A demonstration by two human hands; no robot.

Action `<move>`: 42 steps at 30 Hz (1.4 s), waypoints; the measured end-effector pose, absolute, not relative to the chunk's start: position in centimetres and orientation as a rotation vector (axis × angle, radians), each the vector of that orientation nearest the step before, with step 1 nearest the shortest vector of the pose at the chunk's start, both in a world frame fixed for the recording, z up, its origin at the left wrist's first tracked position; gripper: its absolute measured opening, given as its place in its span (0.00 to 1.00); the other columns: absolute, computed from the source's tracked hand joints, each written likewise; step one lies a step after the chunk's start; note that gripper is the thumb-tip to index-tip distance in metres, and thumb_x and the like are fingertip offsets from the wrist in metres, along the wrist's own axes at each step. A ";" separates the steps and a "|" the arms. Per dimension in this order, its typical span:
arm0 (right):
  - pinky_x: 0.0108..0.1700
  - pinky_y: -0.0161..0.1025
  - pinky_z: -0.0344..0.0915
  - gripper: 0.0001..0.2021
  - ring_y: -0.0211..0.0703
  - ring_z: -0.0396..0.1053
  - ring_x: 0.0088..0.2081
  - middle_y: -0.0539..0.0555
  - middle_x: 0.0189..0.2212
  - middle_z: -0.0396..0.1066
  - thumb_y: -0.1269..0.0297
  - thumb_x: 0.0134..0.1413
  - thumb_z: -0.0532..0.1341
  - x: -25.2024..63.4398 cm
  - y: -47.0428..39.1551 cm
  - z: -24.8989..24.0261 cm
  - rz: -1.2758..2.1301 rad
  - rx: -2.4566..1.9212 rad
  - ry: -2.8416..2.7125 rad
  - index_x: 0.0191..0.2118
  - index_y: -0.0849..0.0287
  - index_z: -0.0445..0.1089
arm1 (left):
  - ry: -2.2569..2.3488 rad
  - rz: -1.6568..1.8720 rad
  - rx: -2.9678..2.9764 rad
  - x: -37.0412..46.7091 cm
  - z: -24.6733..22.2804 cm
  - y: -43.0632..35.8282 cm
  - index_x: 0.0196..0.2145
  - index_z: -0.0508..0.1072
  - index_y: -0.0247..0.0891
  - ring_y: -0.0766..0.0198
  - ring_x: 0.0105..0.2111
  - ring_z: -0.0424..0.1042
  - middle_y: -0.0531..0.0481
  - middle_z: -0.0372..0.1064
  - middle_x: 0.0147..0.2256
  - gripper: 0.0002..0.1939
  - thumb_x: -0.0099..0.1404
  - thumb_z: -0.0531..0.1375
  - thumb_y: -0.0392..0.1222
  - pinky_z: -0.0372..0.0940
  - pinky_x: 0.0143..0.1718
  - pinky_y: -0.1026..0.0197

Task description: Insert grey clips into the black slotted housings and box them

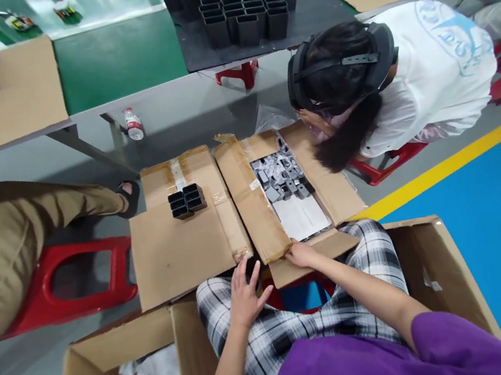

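Observation:
My left hand (245, 297) has its fingers spread and holds nothing. Its fingertips are by the near edge of a closed cardboard box (179, 252), beside the gap between two boxes. My right hand (302, 255) is closed on the near corner of a cardboard flap (253, 203), which belongs to the open box in front of me. Inside that box lie many small grey and black plastic parts (280, 176) next to a white sheet (301, 214). On top of the closed box stands a small cluster of black square tubes (187, 200).
A co-worker in a white shirt (430, 78) leans in at the right. Another person's leg (39, 199) and a red stool (86, 274) are at the left. Black tubes (243, 8) stand on the workbench (122, 61). Large open cartons (445, 276) flank me.

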State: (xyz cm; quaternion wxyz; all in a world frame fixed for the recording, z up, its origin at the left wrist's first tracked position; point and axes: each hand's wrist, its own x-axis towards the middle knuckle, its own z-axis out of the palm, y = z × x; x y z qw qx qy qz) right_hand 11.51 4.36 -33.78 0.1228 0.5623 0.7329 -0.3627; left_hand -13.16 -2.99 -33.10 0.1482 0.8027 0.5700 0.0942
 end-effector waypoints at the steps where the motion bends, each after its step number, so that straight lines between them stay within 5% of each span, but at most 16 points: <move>1: 0.56 0.53 0.69 0.13 0.50 0.72 0.53 0.62 0.53 0.71 0.63 0.67 0.58 11.1 4.4 -33.9 -1.062 1.642 2.172 0.51 0.64 0.72 | 1.683 0.296 2.294 -13.1 -33.2 -3.0 0.64 0.64 0.39 0.45 0.67 0.54 0.32 0.53 0.67 0.31 0.67 0.58 0.54 0.55 0.65 0.43; 4: 0.63 0.53 0.62 0.16 0.56 0.64 0.62 0.69 0.61 0.65 0.69 0.67 0.52 10.4 2.8 -33.6 -1.100 1.543 2.353 0.52 0.66 0.73 | 1.691 0.378 2.307 -13.3 -33.5 -2.9 0.64 0.65 0.38 0.43 0.67 0.55 0.30 0.51 0.67 0.30 0.68 0.58 0.53 0.58 0.63 0.41; 8: 0.70 0.49 0.53 0.18 0.52 0.53 0.70 0.59 0.70 0.54 0.71 0.61 0.57 9.6 0.7 -33.3 -1.245 1.161 2.641 0.54 0.59 0.74 | 1.582 0.434 2.343 -13.5 -33.2 -2.8 0.64 0.66 0.42 0.40 0.67 0.55 0.32 0.45 0.69 0.29 0.68 0.59 0.53 0.60 0.62 0.42; 11: 0.68 0.43 0.56 0.19 0.46 0.58 0.68 0.52 0.67 0.61 0.74 0.54 0.63 8.4 2.0 -33.8 -1.322 0.956 2.727 0.51 0.53 0.76 | 1.648 0.357 2.232 -13.2 -32.8 -2.6 0.62 0.68 0.44 0.43 0.65 0.60 0.35 0.47 0.69 0.25 0.70 0.56 0.51 0.64 0.60 0.46; 15: 0.66 0.50 0.60 0.20 0.47 0.62 0.64 0.59 0.62 0.67 0.77 0.60 0.57 6.6 7.8 -34.7 -1.227 1.212 2.693 0.56 0.58 0.71 | 1.787 0.249 2.068 -12.8 -32.5 -2.5 0.56 0.74 0.41 0.46 0.59 0.69 0.34 0.57 0.65 0.20 0.71 0.54 0.49 0.70 0.54 0.50; 20: 0.55 0.56 0.69 0.19 0.51 0.69 0.55 0.59 0.57 0.67 0.58 0.64 0.62 4.7 16.5 -35.0 -1.022 1.558 2.575 0.57 0.59 0.66 | 1.830 0.233 2.016 -13.0 -32.4 -2.8 0.52 0.75 0.43 0.49 0.57 0.71 0.38 0.64 0.62 0.17 0.70 0.56 0.48 0.71 0.53 0.51; 24: 0.51 0.52 0.72 0.19 0.49 0.71 0.51 0.59 0.55 0.68 0.57 0.64 0.62 2.8 20.4 -35.2 -0.910 1.685 2.498 0.57 0.60 0.66 | 1.842 0.236 2.001 -13.1 -32.5 -3.0 0.50 0.76 0.41 0.49 0.57 0.71 0.37 0.66 0.60 0.16 0.70 0.56 0.48 0.71 0.54 0.51; 35: 0.56 0.49 0.68 0.22 0.54 0.61 0.62 0.62 0.63 0.59 0.67 0.64 0.61 2.7 18.5 -36.9 -0.751 1.912 2.301 0.62 0.61 0.61 | 1.857 0.245 1.923 -13.6 -32.5 -3.6 0.50 0.76 0.43 0.50 0.56 0.70 0.38 0.67 0.58 0.17 0.69 0.56 0.50 0.71 0.53 0.51; 42: 0.51 0.49 0.72 0.14 0.46 0.71 0.49 0.58 0.54 0.69 0.61 0.66 0.60 3.7 17.1 -36.7 -0.816 1.962 2.058 0.53 0.60 0.68 | 1.867 0.243 1.898 -13.5 -32.5 -3.5 0.50 0.76 0.42 0.49 0.56 0.71 0.37 0.67 0.57 0.17 0.70 0.56 0.50 0.72 0.51 0.51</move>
